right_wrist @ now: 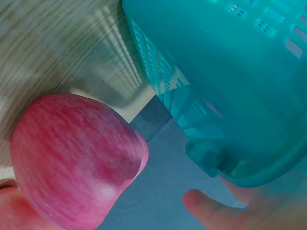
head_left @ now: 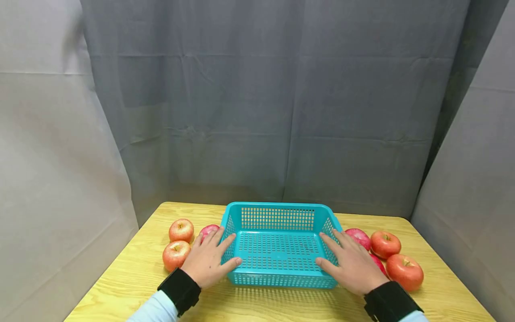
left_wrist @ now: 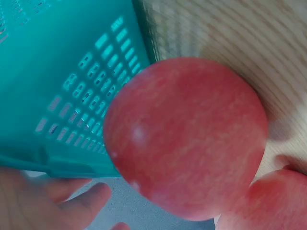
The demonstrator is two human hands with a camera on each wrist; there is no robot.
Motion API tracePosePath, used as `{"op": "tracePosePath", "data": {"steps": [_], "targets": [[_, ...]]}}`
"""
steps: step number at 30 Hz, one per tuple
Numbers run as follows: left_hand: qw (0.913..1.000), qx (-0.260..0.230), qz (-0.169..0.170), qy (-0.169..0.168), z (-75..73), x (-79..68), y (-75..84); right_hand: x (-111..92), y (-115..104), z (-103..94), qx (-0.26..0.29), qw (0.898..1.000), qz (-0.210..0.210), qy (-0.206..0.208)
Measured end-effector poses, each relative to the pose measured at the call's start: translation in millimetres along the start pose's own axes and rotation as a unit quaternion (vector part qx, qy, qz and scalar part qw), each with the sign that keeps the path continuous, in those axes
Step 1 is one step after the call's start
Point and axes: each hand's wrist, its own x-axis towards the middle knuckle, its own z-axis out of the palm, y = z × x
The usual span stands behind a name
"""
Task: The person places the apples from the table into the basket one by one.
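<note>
A turquoise plastic basket (head_left: 277,278) with perforated walls stands at the middle of the wooden table. My left hand (head_left: 207,261) is at its left rim, fingers spread and extended, thumb over the near left corner. On the opposite side, my right hand (head_left: 354,266) lies at the right rim with its fingers similarly spread. The basket's inside shows only its bare slotted floor. In the left wrist view, a red apple (left_wrist: 187,139) overlaps the basket wall, with fingertips (left_wrist: 88,203) below the rim. The right wrist view has a pinkish apple (right_wrist: 76,158) beside the basket.
Left of the basket are two orange-red apples (head_left: 181,230) and a pink one (head_left: 209,231) partly behind my left hand. Several more apples (head_left: 404,272) cluster on the right. Grey cloth (head_left: 261,112) hangs behind the wooden table (head_left: 132,268), with paler cloth at both sides.
</note>
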Motion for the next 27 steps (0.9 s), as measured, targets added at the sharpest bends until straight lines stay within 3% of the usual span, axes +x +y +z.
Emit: {"op": "tracePosePath", "data": {"steps": [11, 19, 27], "targets": [[0.9995, -0.023, -0.007, -0.022, 0.6, 3.9, -1.8, 2, 2, -0.4, -0.004, 0.999, 0.037, -0.02], [0.9998, -0.012, 0.009, 0.011, 7.2, 6.0, -11.7, 3, 3, 5.6, -0.019, 0.998, 0.053, -0.018], [0.9999, -0.014, 0.005, 0.008, -1.4, 4.7, -9.4, 1, 4, 10.0, -0.029, 0.998, 0.06, -0.006]]}}
